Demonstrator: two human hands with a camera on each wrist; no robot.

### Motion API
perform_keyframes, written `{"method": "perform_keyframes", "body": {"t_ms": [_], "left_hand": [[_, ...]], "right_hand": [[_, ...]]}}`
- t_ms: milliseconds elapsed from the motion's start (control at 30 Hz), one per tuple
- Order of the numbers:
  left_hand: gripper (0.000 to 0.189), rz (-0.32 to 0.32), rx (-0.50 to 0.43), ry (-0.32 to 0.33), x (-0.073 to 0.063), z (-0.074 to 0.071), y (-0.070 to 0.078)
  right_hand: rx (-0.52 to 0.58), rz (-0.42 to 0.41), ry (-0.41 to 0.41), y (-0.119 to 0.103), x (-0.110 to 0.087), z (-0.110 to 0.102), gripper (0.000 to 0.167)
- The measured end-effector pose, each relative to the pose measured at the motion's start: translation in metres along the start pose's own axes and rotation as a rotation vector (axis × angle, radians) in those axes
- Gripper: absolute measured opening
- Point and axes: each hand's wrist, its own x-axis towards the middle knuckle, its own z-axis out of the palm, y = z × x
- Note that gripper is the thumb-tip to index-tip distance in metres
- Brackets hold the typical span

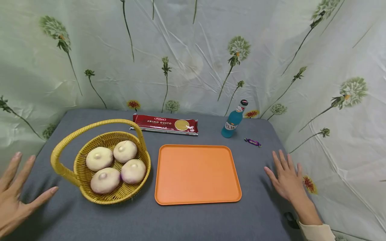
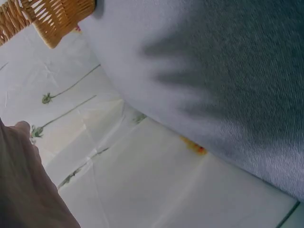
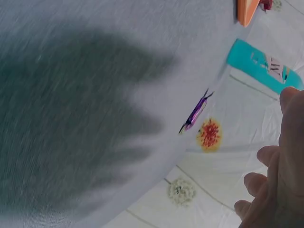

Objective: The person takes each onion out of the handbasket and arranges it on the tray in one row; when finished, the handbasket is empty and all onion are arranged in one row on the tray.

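Observation:
My left hand [image 1: 18, 197] is held with fingers spread above the table's left edge, to the left of a yellow wicker basket [image 1: 79, 167]. Several round, pale vegetables with purplish edges [image 1: 105, 180] lie in that basket. On the far right, my right hand [image 1: 286, 179] hovers with spread fingers, touching nothing. Nearest to it is a small candy in a purple wrapper [image 1: 252, 142], also visible in the right wrist view [image 3: 195, 114]. A blue bottle with a dark cap [image 1: 233, 121] stands just behind the candy. Between the hands lies an orange rectangular tray [image 1: 197, 174].
A red pack of spaghetti [image 1: 166, 125] lies at the back of the grey table [image 1: 193, 222], behind the tray. Floral-patterned curtain fabric [image 1: 193, 67] hangs behind and beside the table. A small black object [image 1: 291, 220] is partly seen near the right wrist.

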Motion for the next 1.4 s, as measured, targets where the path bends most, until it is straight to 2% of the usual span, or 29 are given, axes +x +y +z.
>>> {"method": "perform_keyframes", "body": {"t_ms": [133,233,267,400,500,567,833,1067,1233,1333,1400], "left_hand": [[0.117,0.181,0.018,0.059,0.004,-0.001,0.008],[0.119,0.25,0.069,0.002,0.006,-0.002,0.009],[0.122,0.242,0.085,-0.043,0.007,-0.002,0.009],[0.136,0.059,0.169,-0.249,0.009,0.002,0.012],[0.141,-0.03,0.185,-0.303,0.011,0.007,0.015],[0.141,-0.018,0.162,-0.319,0.011,0.011,0.016],[0.137,0.06,-0.151,-0.299,0.01,0.029,0.025],[0.134,0.171,-0.449,-0.29,0.02,0.042,0.031],[0.127,0.123,-0.671,-0.321,0.023,0.048,0.035],[0.125,0.086,-0.726,-0.349,0.022,0.049,0.036],[0.122,0.08,-0.744,-0.343,0.021,0.051,0.036]], "right_hand": [[0.029,-0.023,-0.006,-0.009,0.004,0.003,0.073],[0.038,-0.042,-0.017,-0.017,0.008,0.006,0.073],[0.037,-0.048,-0.02,-0.019,0.009,0.007,0.073],[0.029,-0.066,-0.028,-0.029,0.015,0.009,0.073],[0.03,-0.082,-0.031,-0.038,0.02,0.009,0.074],[0.032,-0.097,-0.034,-0.043,0.023,0.008,0.074],[0.043,-0.122,-0.037,-0.062,0.027,0.009,0.073],[0.051,-0.156,-0.029,-0.078,0.031,0.014,0.072],[0.062,-0.18,-0.015,-0.09,0.033,0.016,0.07],[0.072,-0.199,-0.014,-0.097,0.033,0.018,0.07],[0.079,-0.211,-0.016,-0.102,0.034,0.018,0.071]]}}
